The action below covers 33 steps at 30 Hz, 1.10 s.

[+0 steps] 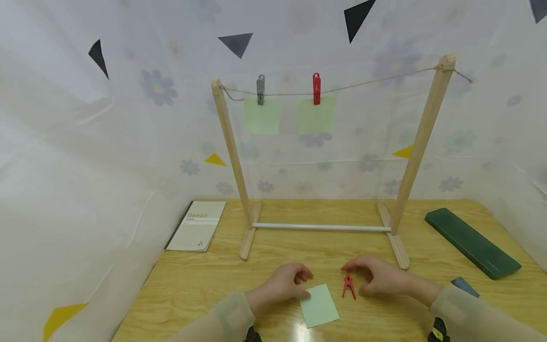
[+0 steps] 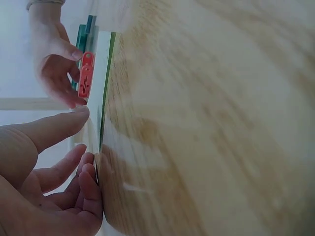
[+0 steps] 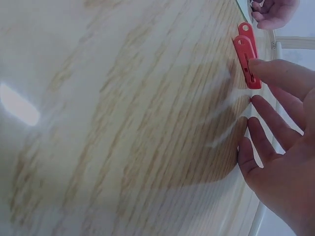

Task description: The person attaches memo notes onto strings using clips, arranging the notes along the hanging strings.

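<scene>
A pale green square of paper [image 1: 319, 306] lies on the table in front of me. At its upper left edge is the thumb of my left hand [image 1: 285, 281]; the other fingers bend loosely and hold nothing. To the right of the paper stands a red clothespin [image 1: 349, 286], its two legs spread toward me. My right hand [image 1: 380, 276] is around the clothespin's right side, thumb and fingers apart. In the right wrist view the thumb overlaps the clothespin [image 3: 246, 61], while the other fingers of the right hand [image 3: 280, 132] spread near the tabletop.
Behind, a string [image 1: 376, 81] runs between two wooden posts. A grey clothespin [image 1: 260, 90] and a red one [image 1: 316, 89] each hold a green paper on it. A notebook [image 1: 197, 227] lies left; a dark green case [image 1: 472, 243] and a small blue object [image 1: 465, 287] lie right.
</scene>
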Motion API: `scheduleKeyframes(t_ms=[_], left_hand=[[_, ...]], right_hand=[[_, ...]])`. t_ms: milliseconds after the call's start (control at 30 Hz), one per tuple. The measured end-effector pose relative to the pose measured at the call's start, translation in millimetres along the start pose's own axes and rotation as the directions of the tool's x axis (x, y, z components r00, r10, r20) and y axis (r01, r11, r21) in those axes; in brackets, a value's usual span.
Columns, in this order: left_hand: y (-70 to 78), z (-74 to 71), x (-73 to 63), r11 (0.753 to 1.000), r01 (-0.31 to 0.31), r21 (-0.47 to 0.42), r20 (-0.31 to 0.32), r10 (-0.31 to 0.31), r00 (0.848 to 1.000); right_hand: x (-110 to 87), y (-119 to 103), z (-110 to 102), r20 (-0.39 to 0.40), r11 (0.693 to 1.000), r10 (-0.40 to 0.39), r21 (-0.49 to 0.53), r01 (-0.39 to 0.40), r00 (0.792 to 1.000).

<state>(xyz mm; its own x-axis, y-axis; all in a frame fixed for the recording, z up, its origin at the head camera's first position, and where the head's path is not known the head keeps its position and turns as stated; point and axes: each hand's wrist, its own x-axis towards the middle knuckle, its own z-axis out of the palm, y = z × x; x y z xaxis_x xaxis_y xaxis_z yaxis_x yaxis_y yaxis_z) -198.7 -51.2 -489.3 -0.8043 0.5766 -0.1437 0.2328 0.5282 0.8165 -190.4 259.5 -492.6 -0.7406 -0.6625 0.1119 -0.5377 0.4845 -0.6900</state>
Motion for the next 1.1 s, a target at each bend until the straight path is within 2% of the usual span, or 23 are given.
scheduleKeyframes(t_ms=[233, 433, 633, 933, 1100], left_hand=[[0.2, 0.3, 2.3, 0.998, -0.019, 0.059, 0.003, 0.019, 1.000], [4.4, 0.6, -0.2, 0.994, -0.032, 0.103, 0.022, 0.030, 0.999], [7.3, 1.6, -3.4, 0.996, -0.035, 0.085, 0.026, 0.032, 0.999], [7.3, 1.6, -5.1, 0.997, -0.016, 0.077, 0.040, 0.013, 0.999], [9.6, 1.8, -6.3, 0.996, -0.030, 0.085, 0.046, 0.027, 0.999]], right_hand=[[-0.6, 1, 0, 0.004, 0.998, -0.057, -0.032, 0.057, 0.998], [-1.0, 0, 4, 0.029, 0.997, -0.072, 0.013, 0.072, 0.997], [-3.9, -3, 7, 0.040, 0.998, -0.057, 0.003, 0.057, 0.998], [-4.0, 0, 14, -0.004, 0.997, -0.045, -0.055, 0.044, 0.999], [-4.9, 0, 15, -0.013, 0.996, -0.037, -0.082, 0.036, 0.999]])
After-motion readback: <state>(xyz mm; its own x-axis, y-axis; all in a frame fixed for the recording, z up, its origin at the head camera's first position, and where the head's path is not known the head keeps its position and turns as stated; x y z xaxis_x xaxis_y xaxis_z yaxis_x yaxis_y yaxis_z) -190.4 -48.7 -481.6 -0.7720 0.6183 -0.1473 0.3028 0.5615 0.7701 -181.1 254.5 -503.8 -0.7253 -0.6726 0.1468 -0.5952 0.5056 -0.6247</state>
